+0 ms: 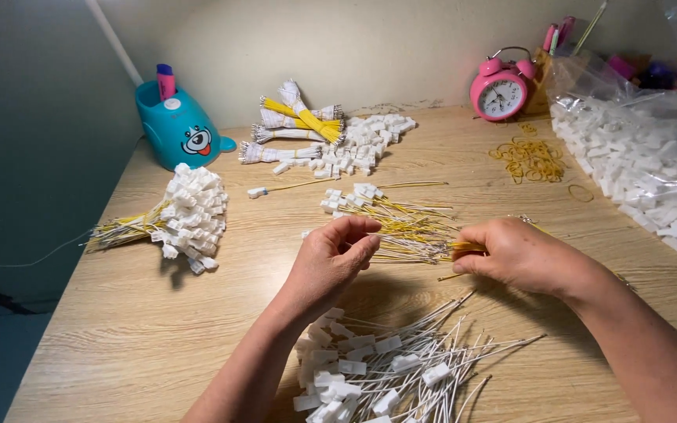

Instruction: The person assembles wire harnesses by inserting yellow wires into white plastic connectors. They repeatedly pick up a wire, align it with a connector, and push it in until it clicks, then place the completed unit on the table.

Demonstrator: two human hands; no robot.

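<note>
Hands at centre frame over a pale wood-grain table (119, 329). The right hand (515, 254) pinches the ends of thin yellow wires (409, 227), a loose fan tipped with small white plastic plugs lying just above the knuckles. The left hand (334, 258) is curled, fingertips pressed together; what they hold I cannot tell. Bottom centre, a heap of white wires (389, 368). Upper right, a round pink alarm clock (501, 92); upper left, a glossy teal pen holder (180, 129).
</note>
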